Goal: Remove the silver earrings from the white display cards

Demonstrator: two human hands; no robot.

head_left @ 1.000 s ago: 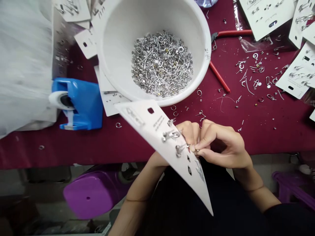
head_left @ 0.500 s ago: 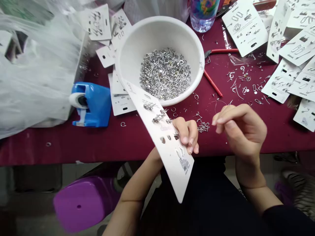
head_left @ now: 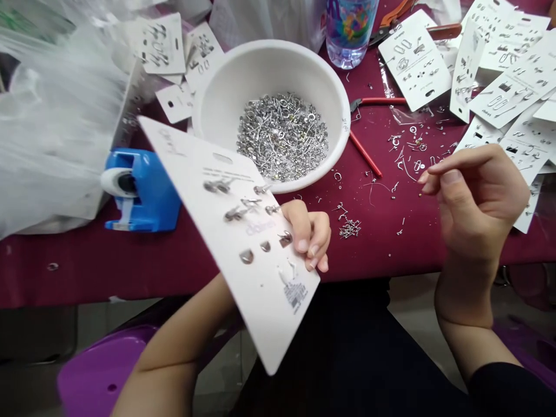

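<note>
My left hand (head_left: 306, 234) grips the right edge of a white jewelry card (head_left: 234, 231), its fingers wrapped round the edge. The card is tilted, and several small metal pieces sit on its face in rows. Its upper part overlaps the near rim of a white bowl (head_left: 271, 52) that holds a heap of small metal findings (head_left: 282, 136). To the right, my right hand (head_left: 478, 197) is raised over the table, thumb and forefinger pinched together; whatever lies between the fingertips, if anything, is too small to name. Below and left of it is a little pile of metal bits (head_left: 350, 227).
A blue tape dispenser (head_left: 152, 191) stands left of the card, beside a large plastic bag (head_left: 56, 133). Red-handled pliers (head_left: 365, 152) lie right of the bowl, near a bottle (head_left: 351, 32). More jewelry cards (head_left: 417, 61) and loose findings cover the right side.
The card in my left hand has moved left and turned its face more to the camera. My right hand has moved right and up, away from the card. The view has shifted slightly.
</note>
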